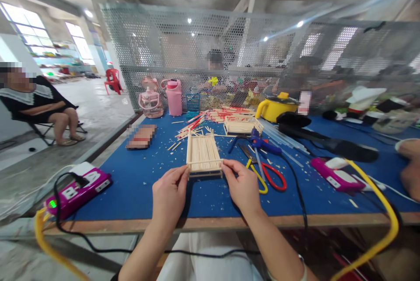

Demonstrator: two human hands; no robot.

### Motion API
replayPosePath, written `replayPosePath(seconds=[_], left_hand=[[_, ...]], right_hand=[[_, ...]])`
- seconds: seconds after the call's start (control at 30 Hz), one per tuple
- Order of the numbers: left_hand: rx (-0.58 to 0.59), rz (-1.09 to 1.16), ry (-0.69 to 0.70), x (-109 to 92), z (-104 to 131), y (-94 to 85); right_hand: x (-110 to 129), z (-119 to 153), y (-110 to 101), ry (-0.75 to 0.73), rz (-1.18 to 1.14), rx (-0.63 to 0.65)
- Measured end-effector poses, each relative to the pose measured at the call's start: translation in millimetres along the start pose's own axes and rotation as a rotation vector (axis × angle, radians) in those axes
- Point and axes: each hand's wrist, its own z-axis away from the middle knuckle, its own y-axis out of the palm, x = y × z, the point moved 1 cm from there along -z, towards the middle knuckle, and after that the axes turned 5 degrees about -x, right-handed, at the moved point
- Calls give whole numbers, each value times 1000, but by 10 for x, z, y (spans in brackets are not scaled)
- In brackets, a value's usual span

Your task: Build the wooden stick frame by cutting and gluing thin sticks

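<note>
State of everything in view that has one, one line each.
Near stick tray: held at its near corners
Left hand: pinching tray corner
Right hand: pinching tray corner
Far stick tray: resting, unheld
Glue gun: lying down; heat unclear
Yellow pot: lid on
Pink bottle: upright, capped
Left power strip: green display lit, black plug in
Right power strip: white plug in

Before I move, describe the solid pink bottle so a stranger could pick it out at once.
Find the perforated screen behind the blue table. Near the table's far left corner, in front of that screen, stands the pink bottle. Its body is solid pink, whereas the bottle immediately left of it is see-through.
</note>
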Motion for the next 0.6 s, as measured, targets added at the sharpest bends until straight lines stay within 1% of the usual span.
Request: replayPosePath(seconds=[0.23, 0.6], left_hand=[[19, -25, -16, -3, 10, -4], [-7, -16, -5, 13, 8, 13]], right_hand=[[-12, 4, 6, 28, -13, 21], [-31, 11, 12, 26, -22, 17]])
